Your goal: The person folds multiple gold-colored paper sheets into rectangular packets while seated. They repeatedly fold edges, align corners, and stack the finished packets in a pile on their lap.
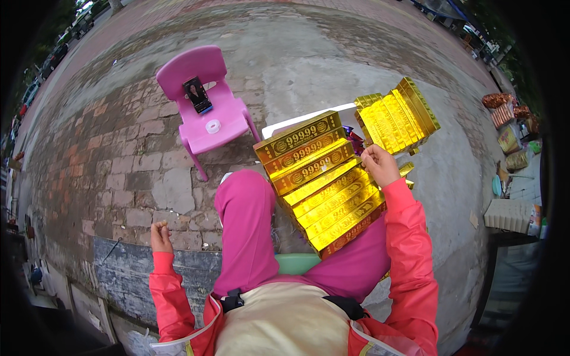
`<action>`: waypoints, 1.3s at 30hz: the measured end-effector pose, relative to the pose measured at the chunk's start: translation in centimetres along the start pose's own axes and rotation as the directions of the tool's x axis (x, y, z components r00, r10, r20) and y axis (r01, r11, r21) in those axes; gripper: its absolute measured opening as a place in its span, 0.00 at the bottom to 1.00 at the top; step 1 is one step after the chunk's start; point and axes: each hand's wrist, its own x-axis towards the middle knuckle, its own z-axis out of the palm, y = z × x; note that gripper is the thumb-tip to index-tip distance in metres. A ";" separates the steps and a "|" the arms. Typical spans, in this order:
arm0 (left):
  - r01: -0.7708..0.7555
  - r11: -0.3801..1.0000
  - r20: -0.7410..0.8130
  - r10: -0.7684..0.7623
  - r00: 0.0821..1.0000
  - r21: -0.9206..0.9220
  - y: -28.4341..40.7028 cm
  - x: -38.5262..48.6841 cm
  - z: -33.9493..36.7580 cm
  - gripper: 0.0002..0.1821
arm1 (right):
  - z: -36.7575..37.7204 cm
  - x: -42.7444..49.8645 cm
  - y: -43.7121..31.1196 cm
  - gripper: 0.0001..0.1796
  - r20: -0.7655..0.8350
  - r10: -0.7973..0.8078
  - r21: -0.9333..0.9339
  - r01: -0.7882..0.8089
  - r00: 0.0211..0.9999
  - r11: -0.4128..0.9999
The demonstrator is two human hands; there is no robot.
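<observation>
A stepped row of shiny gold foil-paper bars (pixel 331 196), printed with figures, leans across my right thigh. At its right edge, my right hand (pixel 380 167) has its fingers curled, with the thumb and index fingertips against the foil or just beside it; whether they pinch it, I cannot tell. My left hand (pixel 161 238) is held out to the left above the ground, away from the bars. Its fingers are drawn together, and no clear object shows in them. A second bundle of gold foil-paper bars (pixel 394 118) lies beyond my right hand.
A pink plastic chair (pixel 213 98) stands ahead to the left, bearing a smartphone (pixel 197 95) and a roll of clear tape (pixel 213 126). A white board or tabletop (pixel 285 127) shows behind the bars. A dark flat panel (pixel 133 267) lies at lower left. Bags (pixel 507 138) line the far right.
</observation>
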 end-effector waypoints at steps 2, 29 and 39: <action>0.057 0.992 -0.016 -0.059 0.998 -0.113 0.8 -0.3 -0.3 0.06 | 0.1 0.4 0.7 0.07 -0.011 -0.034 -0.064 0.033 0.999 0.997; 0.075 0.813 0.436 0.230 0.870 -0.577 27.9 -3.5 8.1 0.09 | 16.9 -9.5 -18.3 0.21 0.149 -0.695 0.334 0.625 0.704 0.705; 0.197 0.684 0.358 0.100 0.928 -0.702 27.2 -4.0 8.4 0.16 | 19.4 -10.5 -18.1 0.06 -0.016 -0.423 0.444 0.385 0.906 0.809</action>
